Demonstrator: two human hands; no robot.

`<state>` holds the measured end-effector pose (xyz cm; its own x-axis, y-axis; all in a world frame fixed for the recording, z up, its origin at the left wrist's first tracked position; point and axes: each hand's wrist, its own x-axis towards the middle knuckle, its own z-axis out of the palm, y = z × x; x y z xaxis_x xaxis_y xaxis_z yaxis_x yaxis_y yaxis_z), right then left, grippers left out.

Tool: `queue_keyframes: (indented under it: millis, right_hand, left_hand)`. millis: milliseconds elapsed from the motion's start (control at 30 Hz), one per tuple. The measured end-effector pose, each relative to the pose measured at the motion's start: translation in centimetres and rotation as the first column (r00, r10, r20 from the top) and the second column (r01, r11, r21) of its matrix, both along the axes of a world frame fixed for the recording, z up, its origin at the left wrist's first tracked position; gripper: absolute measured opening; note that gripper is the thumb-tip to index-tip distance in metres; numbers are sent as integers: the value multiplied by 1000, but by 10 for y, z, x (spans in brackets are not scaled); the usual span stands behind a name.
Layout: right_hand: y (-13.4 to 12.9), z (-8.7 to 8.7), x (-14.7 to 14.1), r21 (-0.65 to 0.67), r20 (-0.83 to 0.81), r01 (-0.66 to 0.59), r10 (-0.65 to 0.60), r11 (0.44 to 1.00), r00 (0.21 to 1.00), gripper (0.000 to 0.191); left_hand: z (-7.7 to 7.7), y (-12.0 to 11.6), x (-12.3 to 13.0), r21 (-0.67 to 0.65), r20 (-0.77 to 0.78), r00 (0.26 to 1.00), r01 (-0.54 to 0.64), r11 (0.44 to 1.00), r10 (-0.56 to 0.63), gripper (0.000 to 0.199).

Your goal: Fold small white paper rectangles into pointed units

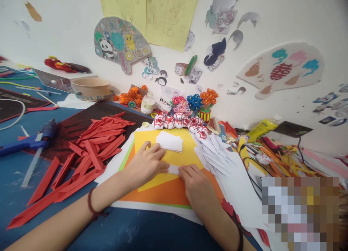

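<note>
A small white paper strip (173,169) lies on the yellow and orange sheets, between my two hands. My left hand (148,162) has its fingertips on the strip's left end, fingers bent. The right end is pinched by my right hand (194,182), with thumb and fingers together. Just beyond them, a small stack of white paper pieces (170,141) rests on the yellow sheet (141,138). Folded white strips (214,153) are piled to the right of the sheets, and folded red strips (95,149) are heaped to the left.
A blue glue gun (40,137) lies at the left on the blue table (89,233). Red-and-white folded pieces (178,121), paper flowers (194,102) and a small bottle (147,104) stand by the wall. Paper scraps, a yellow bottle (263,128) and a cable clutter the right side.
</note>
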<state>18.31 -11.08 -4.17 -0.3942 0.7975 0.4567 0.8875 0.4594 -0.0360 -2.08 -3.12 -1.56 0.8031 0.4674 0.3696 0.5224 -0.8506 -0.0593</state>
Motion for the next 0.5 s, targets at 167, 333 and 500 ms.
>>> queue_keyframes:
  millis: [167,333,500]
  right_hand:
    - [-1,-2,2,-12,-11,5,-5,1000,1000,27]
    - [-1,-2,4,-37,-9,24,-24,999,1000,25]
    - [1,1,3,-66,-19,33,-34,997,999,23]
  left_hand:
    - [-1,-1,1,4,-8,1000,-18,1000,18,21]
    - [4,8,-11,62,-38,999,3,998,-1,16]
    - [8,10,-14,93,-6,1000,5,996,-4,19]
